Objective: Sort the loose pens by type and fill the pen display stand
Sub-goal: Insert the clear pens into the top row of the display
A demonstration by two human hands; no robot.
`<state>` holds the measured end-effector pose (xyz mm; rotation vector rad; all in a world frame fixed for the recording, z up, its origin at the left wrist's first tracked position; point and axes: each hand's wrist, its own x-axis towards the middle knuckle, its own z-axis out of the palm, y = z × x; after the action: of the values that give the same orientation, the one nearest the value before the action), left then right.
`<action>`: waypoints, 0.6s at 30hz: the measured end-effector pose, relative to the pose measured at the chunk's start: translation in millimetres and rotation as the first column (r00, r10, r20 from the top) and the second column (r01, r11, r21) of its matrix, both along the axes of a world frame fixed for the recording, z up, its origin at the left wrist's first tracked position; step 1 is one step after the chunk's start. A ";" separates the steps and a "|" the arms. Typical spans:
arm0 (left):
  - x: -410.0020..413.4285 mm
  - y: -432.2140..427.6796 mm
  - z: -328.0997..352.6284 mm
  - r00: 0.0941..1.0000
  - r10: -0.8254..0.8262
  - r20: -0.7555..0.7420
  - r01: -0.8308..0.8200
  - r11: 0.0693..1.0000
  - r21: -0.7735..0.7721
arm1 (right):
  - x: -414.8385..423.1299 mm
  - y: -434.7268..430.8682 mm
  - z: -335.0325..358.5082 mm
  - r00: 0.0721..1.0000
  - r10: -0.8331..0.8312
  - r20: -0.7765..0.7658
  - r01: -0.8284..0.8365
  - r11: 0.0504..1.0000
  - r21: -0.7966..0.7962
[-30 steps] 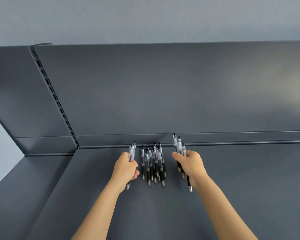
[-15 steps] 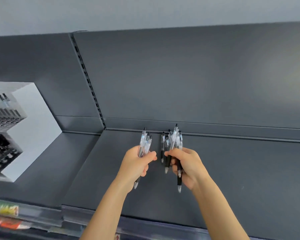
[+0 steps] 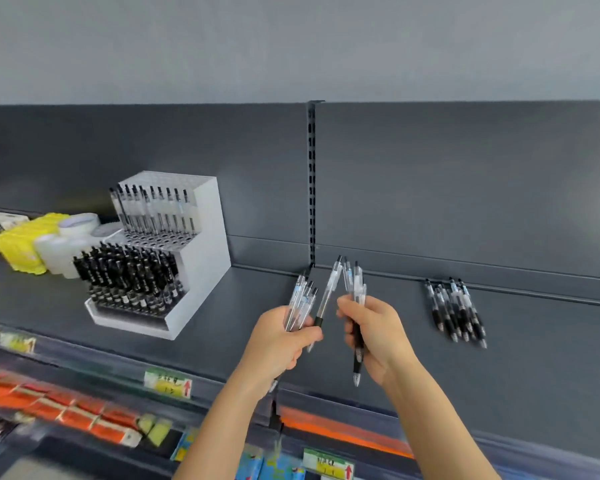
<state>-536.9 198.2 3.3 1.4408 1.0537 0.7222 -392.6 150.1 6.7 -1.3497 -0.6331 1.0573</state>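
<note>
Both hands clutch clear-barrelled click pens: left hand [image 3: 280, 341] a fanned bunch [image 3: 302, 303], right hand [image 3: 378, 336] several black-gripped ones [image 3: 355, 306]. The tiered white display stand [image 3: 201, 258] stands left on the grey shelf [image 3: 534, 368]; slotting them there seems next.

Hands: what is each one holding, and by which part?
The left hand grips a pen bunch by the lower barrels; the right hand grips a second bunch mid-barrel, tips hanging below.
</note>
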 end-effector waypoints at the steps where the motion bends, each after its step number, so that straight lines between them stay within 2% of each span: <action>1: -16.5 4.3 1.1 1.000 0.021 0.005 -0.021 1.000 0.005 | -14.8 4.3 3.1 0.999 0.002 -0.034 -0.001 1.000 0.013; 3: -46.3 11.6 3.2 0.998 0.055 0.009 -0.055 0.998 0.012 | -42.3 13.5 9.8 0.995 0.016 -0.102 -0.013 1.000 0.028; 6: -85.3 19.9 6.5 0.997 0.080 0.017 -0.081 0.997 0.015 | -77.7 27.9 16.1 0.993 0.028 -0.119 -0.022 0.998 0.052; 12: -141.8 36.9 12.1 0.996 0.091 0.019 -0.092 0.994 0.058 | -129.3 49.8 30.4 0.998 0.011 -0.055 -0.006 0.995 0.100; 18: -161.3 63.1 18.4 0.995 0.095 -0.004 -0.093 0.985 0.145 | -152.5 89.4 47.9 0.991 -0.033 0.127 0.017 0.992 0.124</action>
<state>-698.2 261.3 21.6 1.5275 1.1019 0.8751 -545.2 239.5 54.7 -1.3222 -0.7629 0.9019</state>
